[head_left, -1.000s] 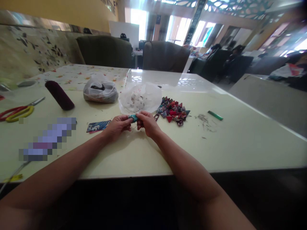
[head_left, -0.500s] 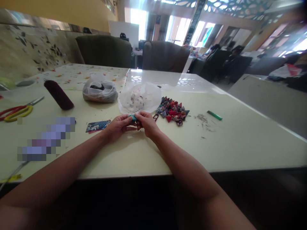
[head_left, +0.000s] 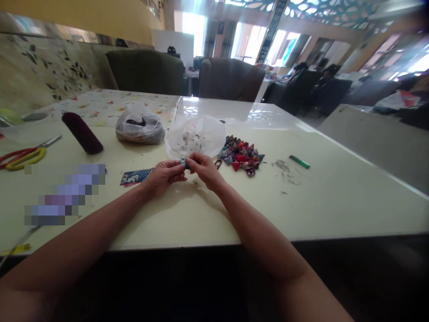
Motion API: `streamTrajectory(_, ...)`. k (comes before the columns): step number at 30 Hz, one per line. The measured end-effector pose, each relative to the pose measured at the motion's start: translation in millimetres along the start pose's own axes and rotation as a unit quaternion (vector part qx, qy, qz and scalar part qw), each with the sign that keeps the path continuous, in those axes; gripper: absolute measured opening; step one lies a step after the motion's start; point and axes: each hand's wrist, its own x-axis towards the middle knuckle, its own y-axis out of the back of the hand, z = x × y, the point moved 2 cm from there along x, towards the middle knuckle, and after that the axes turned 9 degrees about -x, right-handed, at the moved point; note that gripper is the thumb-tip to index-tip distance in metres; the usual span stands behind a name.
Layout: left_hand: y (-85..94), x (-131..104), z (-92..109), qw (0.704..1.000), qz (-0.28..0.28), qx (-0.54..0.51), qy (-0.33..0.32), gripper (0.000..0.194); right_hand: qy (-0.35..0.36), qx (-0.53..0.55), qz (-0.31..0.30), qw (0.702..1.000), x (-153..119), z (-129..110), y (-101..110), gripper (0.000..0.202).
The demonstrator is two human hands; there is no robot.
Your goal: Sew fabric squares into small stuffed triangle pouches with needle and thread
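A small blue-green patterned cloth piece (head_left: 182,163) is pinched between the fingertips of my left hand (head_left: 165,176) and my right hand (head_left: 203,169), which meet above the pale table. Its far side is hidden by the fingers. Behind the hands lies a white plastic bag (head_left: 197,137) with white filling and dark bits. Right of my right hand is a pile of colorful cloth triangles (head_left: 241,154). Flat patterned cloth strips (head_left: 136,176) lie beside my left hand, partly under the wrist.
On the left are scissors (head_left: 27,157), a dark maroon roll (head_left: 82,133) and a blurred-out object (head_left: 65,194). A second plastic bag (head_left: 140,127) stands behind. Rightward lie a green tool (head_left: 300,161) and dark thread scraps (head_left: 284,169). Chairs (head_left: 231,78) stand beyond the table (head_left: 321,205).
Both hands have shifted slightly and the cloth piece has turned between the fingers, showing less of its surface. The fingers of my right hand are curled in more.
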Motion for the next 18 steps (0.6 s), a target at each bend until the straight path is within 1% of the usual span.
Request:
streamTrajectory(3, 0.2, 0.2, 0.6, 1.000, 0.008, -0.026, 0.008, 0.025, 0.012, -0.033, -0.015, 0.999, 0.3, -1.4, 2.0, 0.031)
streamTrajectory(7, 1.2, 0.0, 0.6, 0.999, 0.006, -0.040, 0.016, 0.023, 0.012, -0.046, -0.028, 0.998, 0.6, -0.9, 2.9, 0.030)
streamTrajectory(12, 1.9, 0.6, -0.5, 1.000, 0.003, -0.024, 0.020, 0.027, 0.027, -0.071, -0.016, 0.997, 1.8, 1.8, 3.0, 0.027)
streamTrajectory(15, 1.3, 0.0, 0.1, 1.000, -0.002, -0.013, 0.025, 0.027, 0.059, -0.108, -0.005, 0.992, 1.6, -1.6, 3.0, 0.025)
streamTrajectory(18, -1.0, -1.9, 1.2, 0.999, -0.027, -0.019, 0.033, 0.027, 0.096, -0.145, 0.002, 0.985, 0.8, -7.4, 2.7, 0.025)
